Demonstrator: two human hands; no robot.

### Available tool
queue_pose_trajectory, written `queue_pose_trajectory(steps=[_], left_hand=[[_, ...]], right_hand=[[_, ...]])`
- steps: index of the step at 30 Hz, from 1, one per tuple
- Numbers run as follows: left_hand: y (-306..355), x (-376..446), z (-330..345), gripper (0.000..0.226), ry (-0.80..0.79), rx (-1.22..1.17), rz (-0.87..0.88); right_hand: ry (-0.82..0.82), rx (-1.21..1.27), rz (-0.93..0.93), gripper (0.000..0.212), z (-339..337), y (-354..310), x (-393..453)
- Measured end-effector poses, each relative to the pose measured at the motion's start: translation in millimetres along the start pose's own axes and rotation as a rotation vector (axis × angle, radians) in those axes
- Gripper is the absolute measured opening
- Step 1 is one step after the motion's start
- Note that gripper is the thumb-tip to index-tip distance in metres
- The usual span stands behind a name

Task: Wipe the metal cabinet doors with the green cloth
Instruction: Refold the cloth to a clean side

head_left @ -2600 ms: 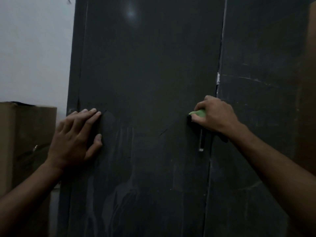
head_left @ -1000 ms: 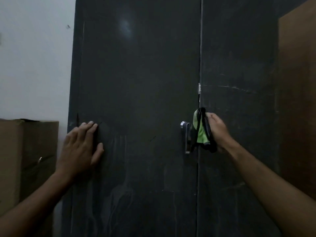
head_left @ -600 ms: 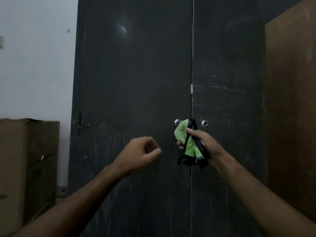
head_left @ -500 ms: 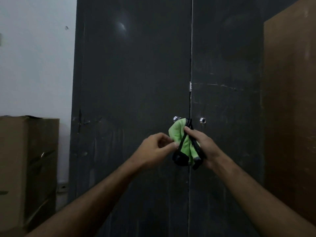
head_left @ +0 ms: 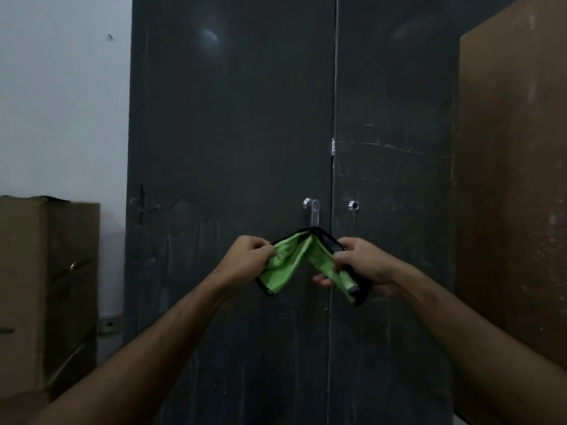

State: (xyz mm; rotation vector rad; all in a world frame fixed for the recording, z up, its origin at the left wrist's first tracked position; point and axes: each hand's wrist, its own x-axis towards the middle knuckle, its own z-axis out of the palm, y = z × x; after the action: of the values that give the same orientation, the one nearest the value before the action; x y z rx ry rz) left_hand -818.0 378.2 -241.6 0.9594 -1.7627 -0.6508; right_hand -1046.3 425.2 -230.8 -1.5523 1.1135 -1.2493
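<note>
Two hands: green cloth (head_left: 293, 263) is being pinched by left hand (head_left: 245, 259) and right hand (head_left: 365, 265), off cabinet doors (head_left: 233, 133). Soft, light, limp; is best being held bunched at edges.

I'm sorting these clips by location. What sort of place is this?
Probably a storeroom or utility room: a tall dark metal cabinet with a lever handle, a stacked cardboard box beside it and a brown board leaning on the right.
</note>
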Motion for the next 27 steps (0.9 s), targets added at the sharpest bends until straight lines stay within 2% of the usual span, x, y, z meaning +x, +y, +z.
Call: queue_pose_trajectory(steps=[4,7,9,11,13,14,16,19,21,24,27], left_hand=[[-11,11,-22,0.026,-0.068,0.135,-0.038],[-9,19,-30,0.027,-0.144,0.261,-0.099],[-7,18,-24,0.023,-0.236,0.131,-0.23],[-8,14,-8,0.03,-0.433,-0.137,-0.373],[-13,13,8,0.038,-0.604,-0.348,-0.401],[-15,13,16,0.043,-0.641,-0.407,-0.378],[-20,17,32,0.049,-0.65,-0.45,-0.277],[-23,19,50,0.037,-0.568,-0.399,-0.144],[-24,22,56,0.038,-0.513,-0.364,-0.133],[-25,26,56,0.033,-0.549,-0.301,-0.144],[-22,25,57,0.024,-0.575,-0.34,-0.158]], right_hand=[[0.021,-0.32,0.023,0.02,-18,-7,5],[-0.014,-0.397,0.003,0.015,-27,-21,9],[-0.025,-0.455,0.0,0.01,-28,-33,21],[-0.072,-0.559,0.018,0.006,-22,-43,36],[-0.133,-0.674,0.058,0.006,-14,-52,49],[-0.16,-0.73,0.079,0.008,-10,-56,53],[-0.197,-0.798,0.122,0.007,-8,-66,60],[-0.262,-0.84,0.191,0.015,-16,-75,65],[-0.294,-0.896,0.227,0.02,-24,-79,66],[-0.288,-0.936,0.215,0.02,-36,-80,67],[-0.161,-0.864,0.16,0.039,-51,-64,72]])
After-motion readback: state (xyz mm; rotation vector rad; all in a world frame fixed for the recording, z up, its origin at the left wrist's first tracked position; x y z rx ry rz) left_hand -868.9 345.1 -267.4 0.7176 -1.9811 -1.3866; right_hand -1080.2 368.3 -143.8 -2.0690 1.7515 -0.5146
